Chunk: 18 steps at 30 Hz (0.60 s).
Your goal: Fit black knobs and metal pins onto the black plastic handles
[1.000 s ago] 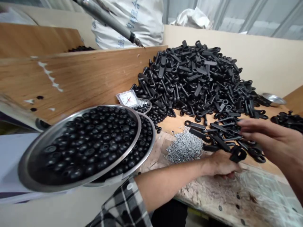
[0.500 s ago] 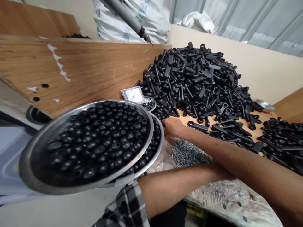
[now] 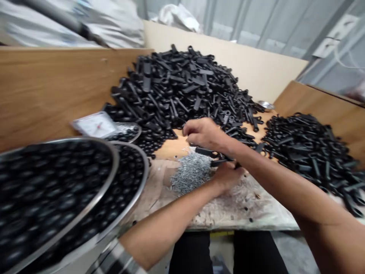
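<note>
Looking half curled, the right hand (image 3: 203, 133) is near black handles (image 3: 204, 152), the left hand (image 3: 229, 176) beside silver pins (image 3: 190, 174); what either grips is unclear. Blurred black balls (image 3: 57, 186) fill two overlapping metal basins (image 3: 116, 161), the nearer cut off.

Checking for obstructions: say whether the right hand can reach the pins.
Probably yes: the right hand is just beyond the pins, whose top lies uncovered; the left forearm runs along their near side.

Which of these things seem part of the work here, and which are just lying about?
Seemingly part of the work:
metal pins beside the left hand
heaped black handle-like pieces
black beads in bowls

Probably just lying about:
square dial
small metal dish
white bag
</note>
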Each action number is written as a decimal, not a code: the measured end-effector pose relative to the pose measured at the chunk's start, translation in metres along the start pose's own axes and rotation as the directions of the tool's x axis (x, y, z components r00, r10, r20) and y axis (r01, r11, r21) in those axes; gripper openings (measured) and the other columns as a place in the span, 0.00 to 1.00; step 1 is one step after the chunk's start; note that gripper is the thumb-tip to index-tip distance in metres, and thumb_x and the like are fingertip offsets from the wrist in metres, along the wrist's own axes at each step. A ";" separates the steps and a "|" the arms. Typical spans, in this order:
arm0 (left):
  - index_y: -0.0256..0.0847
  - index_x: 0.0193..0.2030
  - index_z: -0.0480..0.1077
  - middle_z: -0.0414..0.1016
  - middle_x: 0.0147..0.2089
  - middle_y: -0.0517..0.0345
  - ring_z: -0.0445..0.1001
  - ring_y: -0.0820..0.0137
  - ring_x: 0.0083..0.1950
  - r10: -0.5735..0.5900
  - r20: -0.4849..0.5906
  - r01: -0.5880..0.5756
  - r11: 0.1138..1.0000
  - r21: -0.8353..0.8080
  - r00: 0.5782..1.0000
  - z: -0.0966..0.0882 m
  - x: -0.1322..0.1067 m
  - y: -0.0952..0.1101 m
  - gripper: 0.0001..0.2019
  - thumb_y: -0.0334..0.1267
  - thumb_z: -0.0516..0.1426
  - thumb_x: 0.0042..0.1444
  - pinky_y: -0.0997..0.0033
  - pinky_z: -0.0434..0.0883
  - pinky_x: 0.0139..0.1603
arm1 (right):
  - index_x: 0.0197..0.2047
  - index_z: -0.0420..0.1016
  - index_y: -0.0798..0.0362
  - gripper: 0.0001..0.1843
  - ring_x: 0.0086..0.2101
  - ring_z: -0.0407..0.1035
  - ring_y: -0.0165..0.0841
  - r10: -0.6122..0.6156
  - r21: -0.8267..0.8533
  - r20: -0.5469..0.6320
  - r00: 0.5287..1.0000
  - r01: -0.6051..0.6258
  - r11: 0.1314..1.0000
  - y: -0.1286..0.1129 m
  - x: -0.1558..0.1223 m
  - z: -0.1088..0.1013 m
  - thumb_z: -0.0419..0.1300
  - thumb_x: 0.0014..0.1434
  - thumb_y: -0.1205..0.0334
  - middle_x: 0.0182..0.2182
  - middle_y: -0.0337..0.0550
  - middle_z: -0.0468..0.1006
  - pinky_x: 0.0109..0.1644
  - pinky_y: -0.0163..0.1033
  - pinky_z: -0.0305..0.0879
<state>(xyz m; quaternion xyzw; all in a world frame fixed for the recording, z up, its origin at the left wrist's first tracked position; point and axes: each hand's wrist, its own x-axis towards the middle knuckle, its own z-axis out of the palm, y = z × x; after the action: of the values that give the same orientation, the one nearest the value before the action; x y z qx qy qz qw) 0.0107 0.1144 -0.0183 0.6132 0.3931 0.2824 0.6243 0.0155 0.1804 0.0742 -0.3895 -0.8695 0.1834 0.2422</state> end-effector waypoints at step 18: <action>0.40 0.30 0.74 0.54 0.12 0.68 0.53 0.78 0.16 0.094 -0.217 -0.059 0.986 0.159 0.972 -0.012 0.003 0.004 0.10 0.44 0.58 0.49 0.76 0.52 0.19 | 0.35 0.74 0.56 0.09 0.33 0.68 0.32 0.293 -0.123 -0.042 0.955 -0.296 0.947 0.103 -0.192 -0.013 0.55 0.52 0.71 0.32 0.44 0.75 0.36 0.33 0.59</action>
<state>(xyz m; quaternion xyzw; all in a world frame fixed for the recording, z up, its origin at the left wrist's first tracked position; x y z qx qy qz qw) 0.0032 0.1236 -0.0143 0.6377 0.4572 0.3431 0.5164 0.1948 0.1001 -0.0210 -0.5318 -0.8087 0.1566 0.1966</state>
